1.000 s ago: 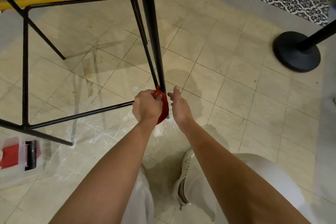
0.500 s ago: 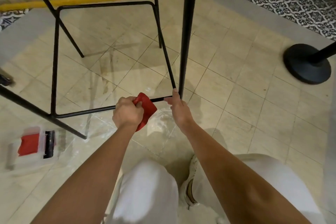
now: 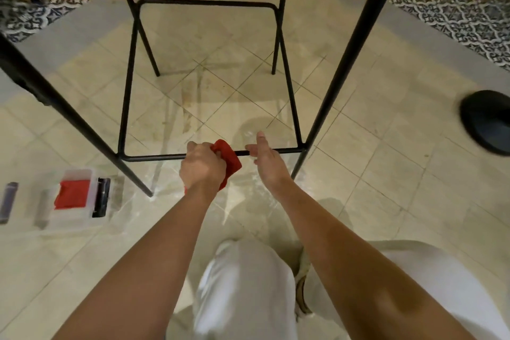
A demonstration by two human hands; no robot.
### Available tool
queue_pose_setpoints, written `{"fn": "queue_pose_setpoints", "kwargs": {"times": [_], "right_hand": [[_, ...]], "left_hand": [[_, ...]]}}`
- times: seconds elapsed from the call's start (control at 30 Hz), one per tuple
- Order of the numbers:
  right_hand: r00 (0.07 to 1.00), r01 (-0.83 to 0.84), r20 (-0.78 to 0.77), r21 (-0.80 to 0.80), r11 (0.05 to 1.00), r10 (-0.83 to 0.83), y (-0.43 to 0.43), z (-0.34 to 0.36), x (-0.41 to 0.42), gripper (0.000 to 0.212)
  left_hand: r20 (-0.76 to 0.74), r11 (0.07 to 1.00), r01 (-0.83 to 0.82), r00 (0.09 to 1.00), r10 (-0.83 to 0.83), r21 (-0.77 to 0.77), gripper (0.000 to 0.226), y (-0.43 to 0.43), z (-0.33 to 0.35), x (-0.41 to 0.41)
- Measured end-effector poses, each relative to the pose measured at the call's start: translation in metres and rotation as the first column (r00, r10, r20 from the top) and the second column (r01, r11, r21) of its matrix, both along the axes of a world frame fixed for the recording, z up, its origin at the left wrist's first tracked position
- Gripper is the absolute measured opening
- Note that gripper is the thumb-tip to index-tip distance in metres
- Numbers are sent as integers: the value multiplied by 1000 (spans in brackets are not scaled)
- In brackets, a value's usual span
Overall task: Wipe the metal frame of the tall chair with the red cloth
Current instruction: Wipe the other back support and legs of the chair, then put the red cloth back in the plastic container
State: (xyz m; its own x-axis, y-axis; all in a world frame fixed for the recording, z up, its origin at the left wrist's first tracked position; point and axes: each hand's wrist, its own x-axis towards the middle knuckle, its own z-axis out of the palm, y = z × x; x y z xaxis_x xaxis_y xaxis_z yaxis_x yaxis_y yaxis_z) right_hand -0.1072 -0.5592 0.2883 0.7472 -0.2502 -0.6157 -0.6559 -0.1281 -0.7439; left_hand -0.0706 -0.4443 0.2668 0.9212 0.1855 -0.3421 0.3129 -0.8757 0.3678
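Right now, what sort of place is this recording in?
Probably a café, bar or similar indoor public venue, though that is a guess. The tall chair has a bar-height black metal frame, the floor mixes beige tiles with patterned tiles, and a round black post base stands nearby.

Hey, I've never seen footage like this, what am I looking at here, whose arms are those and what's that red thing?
This is one picture from a camera worn on a person's head, looking down at their own two bare arms. There is no machine. The left hand is closed on a red cloth and presses it against the low front bar of a tall chair's black metal frame. The right hand is open, its fingers by the same bar. On the tiled floor, to the left, lies a clear plastic box with something red inside. At the right edge is a round black base.
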Motion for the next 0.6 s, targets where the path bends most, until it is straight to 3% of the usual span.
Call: {"fn": "queue_pose_setpoints", "kwargs": {"times": [0.17, 0.43, 0.5, 0.6], "right_hand": [[999, -51, 0, -32, 998, 51, 9, 1, 8, 67], [991, -135, -16, -52, 989, 134, 43, 10, 20, 65], [986, -166, -17, -55, 985, 165, 56, 14, 23, 64], [972, -234, -19, -67, 970, 234, 80, 17, 26, 64]], "left_hand": [[-16, 995, 100, 995, -101, -18, 24, 1, 1, 1], [-1, 1000, -18, 1000, 18, -4, 31, 60, 2, 4], [9, 996, -44, 999, 45, -73, 31, 78, 1, 4], [16, 951, -82, 996, 91, -298, 29, 103, 2, -1]]}}
